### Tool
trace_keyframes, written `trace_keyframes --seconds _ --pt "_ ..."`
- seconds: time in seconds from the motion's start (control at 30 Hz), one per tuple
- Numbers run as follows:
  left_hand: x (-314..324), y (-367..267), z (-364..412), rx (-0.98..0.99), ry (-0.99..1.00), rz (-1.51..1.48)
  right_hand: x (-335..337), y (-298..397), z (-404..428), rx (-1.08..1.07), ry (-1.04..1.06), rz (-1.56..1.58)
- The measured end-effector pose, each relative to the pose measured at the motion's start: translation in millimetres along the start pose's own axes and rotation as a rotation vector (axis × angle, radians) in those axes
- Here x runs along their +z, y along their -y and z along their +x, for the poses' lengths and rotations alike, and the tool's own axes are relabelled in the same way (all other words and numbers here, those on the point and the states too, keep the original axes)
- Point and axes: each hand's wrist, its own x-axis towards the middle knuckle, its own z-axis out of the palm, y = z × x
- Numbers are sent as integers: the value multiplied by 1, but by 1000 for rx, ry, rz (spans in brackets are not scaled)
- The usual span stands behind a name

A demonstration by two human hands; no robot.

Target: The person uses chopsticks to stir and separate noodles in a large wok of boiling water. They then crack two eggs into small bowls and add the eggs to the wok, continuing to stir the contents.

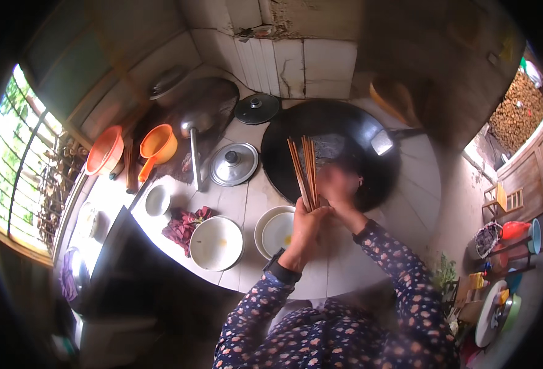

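Note:
My left hand [306, 226] is closed around the lower ends of a bundle of wooden chopsticks [309, 170], which stand up and fan slightly apart. Close beside it, over the near edge of a large black wok [280, 152], my right hand [339, 184] is blurred; its fingers are not clear, so whether it holds anything cannot be told. Left of my left wrist are white bowls [273, 221] that appear nested, with a yellow spot inside. Another white bowl [216, 243] sits further left, against a crumpled dark red cloth [181, 226].
Behind the bowls lie a metal lid [234, 164] and a glass lid [257, 109]. An orange dipper [158, 144], a metal ladle [194, 152], a small white bowl [158, 200] and an orange basin [105, 150] are at the left. A barred window [26, 161] is far left.

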Motion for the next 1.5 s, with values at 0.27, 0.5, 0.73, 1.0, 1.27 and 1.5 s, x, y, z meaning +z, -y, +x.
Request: trace_keyframes --seconds 0.27,0.5,0.73,1.0,1.27,1.5 --pt "14 -28 51 -71 2 125 -54 -14 72 5 276 113" --pt "23 -46 113 -120 -18 250 -149 -64 182 -6 340 -1124" --pt "18 -41 164 -173 -40 271 -161 -114 222 -118 584 -1409" --pt "-1 -34 185 -214 -50 306 -140 -145 242 -83 522 -1356" --pt "-16 -35 182 -212 -16 292 -125 -161 245 66 512 -1083" --pt "-23 -45 167 -257 40 340 -81 -74 235 -94 181 -181"
